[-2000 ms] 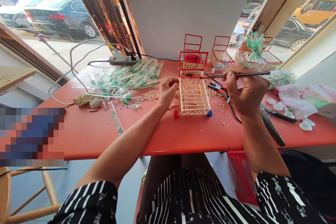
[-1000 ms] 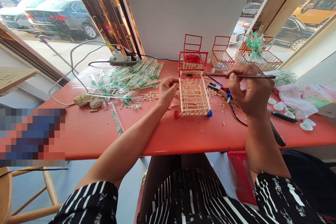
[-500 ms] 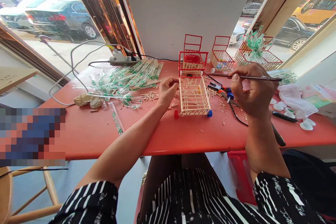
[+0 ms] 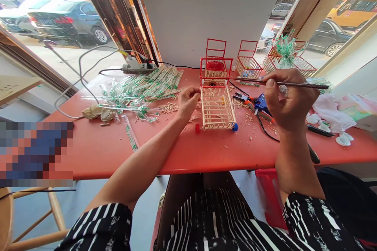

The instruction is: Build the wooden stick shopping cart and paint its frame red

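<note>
A small shopping cart (image 4: 218,113) made of thin wooden sticks stands on the red table in front of me. Its handle frame is red, and its front wheels are red and blue. With fingers pinched at the cart's upper left side, my left hand (image 4: 189,102) holds it steady. My right hand (image 4: 290,100) is closed around a thin dark paintbrush (image 4: 312,85), held nearly level right of the cart. The brush's tip points left, a little apart from the red handle.
Wrapped chopsticks (image 4: 138,90) lie heaped at the left by a power strip (image 4: 138,67). More small carts (image 4: 249,60) stand behind. Pliers (image 4: 243,98), a blue glue gun (image 4: 260,104), white cups (image 4: 344,139) and wood scraps lie to the right. The table's front edge (image 4: 206,170) is near me.
My right hand and the paintbrush have shifted right and slightly up, so the brush tip is farther from the cart's handle. My left hand and the cart have stayed still.
</note>
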### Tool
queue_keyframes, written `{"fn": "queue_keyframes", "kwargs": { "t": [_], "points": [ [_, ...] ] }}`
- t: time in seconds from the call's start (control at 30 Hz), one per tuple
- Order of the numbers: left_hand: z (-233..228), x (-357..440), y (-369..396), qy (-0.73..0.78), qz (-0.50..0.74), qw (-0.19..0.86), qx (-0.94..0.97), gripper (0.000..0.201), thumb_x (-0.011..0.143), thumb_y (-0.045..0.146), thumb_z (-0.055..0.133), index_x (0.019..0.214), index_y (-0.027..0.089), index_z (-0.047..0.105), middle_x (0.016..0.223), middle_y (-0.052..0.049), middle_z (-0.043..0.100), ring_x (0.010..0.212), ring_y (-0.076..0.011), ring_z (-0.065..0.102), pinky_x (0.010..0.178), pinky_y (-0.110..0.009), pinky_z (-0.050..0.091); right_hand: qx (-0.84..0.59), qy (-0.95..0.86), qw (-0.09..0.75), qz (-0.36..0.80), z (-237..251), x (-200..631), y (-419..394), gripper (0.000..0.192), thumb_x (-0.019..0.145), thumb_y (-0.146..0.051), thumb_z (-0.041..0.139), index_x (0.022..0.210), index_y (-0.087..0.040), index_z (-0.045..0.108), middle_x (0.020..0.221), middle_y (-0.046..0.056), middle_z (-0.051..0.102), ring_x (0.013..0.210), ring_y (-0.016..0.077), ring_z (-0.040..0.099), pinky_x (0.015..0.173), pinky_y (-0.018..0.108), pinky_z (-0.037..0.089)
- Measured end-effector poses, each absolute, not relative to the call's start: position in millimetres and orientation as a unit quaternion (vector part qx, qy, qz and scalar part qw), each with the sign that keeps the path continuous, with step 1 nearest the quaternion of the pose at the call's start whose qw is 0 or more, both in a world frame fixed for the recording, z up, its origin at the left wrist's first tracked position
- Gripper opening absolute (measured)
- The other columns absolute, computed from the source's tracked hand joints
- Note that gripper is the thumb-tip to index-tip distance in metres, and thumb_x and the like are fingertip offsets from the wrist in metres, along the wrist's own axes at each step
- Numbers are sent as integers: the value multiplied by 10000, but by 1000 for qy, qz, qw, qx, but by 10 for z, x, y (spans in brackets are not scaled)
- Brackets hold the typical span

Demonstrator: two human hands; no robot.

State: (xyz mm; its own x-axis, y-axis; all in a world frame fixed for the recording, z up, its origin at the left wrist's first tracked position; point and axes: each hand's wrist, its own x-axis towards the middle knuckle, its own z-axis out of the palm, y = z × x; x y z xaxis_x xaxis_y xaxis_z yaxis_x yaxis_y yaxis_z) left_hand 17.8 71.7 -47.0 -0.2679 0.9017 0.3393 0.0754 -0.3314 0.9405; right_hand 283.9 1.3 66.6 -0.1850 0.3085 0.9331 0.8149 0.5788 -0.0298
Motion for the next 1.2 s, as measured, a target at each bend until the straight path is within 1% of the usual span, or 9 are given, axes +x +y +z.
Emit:
{"fn": "queue_keyframes", "kwargs": {
  "t": [0.17,0.33,0.43,0.57,0.77,0.97,1.07,1.2],
  "points": [
    [-446,186,700,481,634,328,510,201,696,171,564,731,210,758,680,5,686,663,-147,624,659,-246,497,-392,-706,526,-266,668,2863,30,232,1033,-365,544,944,-318,753,861,47,816,743,254,761,788,470,619],
    [-438,191,695,480,635,325,511,187,700,175,567,726,210,748,670,7,669,649,-143,612,641,-242,486,-405,-690,526,-288,644,2875,62,254,1035,-382,534,946,-315,763,870,53,812,793,262,779,793,461,628],
    [-430,196,693,476,637,333,506,182,698,167,563,708,211,739,664,8,669,648,-142,613,648,-241,495,-418,-674,529,-301,647,2862,61,271,1029,-384,524,945,-295,766,866,53,816,776,254,777,771,447,627],
    [-409,199,682,477,639,329,505,202,685,149,562,707,209,754,658,10,674,645,-142,614,643,-240,490,-402,-682,542,-282,664,2838,45,265,1017,-380,544,917,-291,772,831,47,814,741,244,776,759,433,631],
    [-374,201,658,482,637,329,504,206,681,142,562,692,211,756,650,13,680,643,-141,613,643,-240,492,-418,-685,534,-266,650,2857,40,251,1017,-387,556,895,-313,763,840,49,807,771,262,773,787,457,629],
    [-371,198,658,475,642,333,501,201,675,144,565,689,201,758,648,9,681,631,-136,611,630,-237,484,-386,-693,563,-231,626,2867,64,262,1056,-375,541,971,-279,769,877,61,781,816,253,760,819,445,594],
    [-380,191,663,474,639,333,506,206,676,144,565,704,197,762,648,9,678,627,-134,609,621,-236,476,-368,-711,565,-200,640,2850,48,262,1063,-369,558,963,-261,775,874,61,780,795,237,751,806,426,574],
    [-383,191,666,477,638,333,505,202,691,150,567,712,194,762,654,10,675,631,-128,605,617,-230,469,-380,-708,562,-194,656,2851,23,290,1065,-392,558,955,-239,778,881,64,780,788,223,744,810,416,560]
  ]
}}
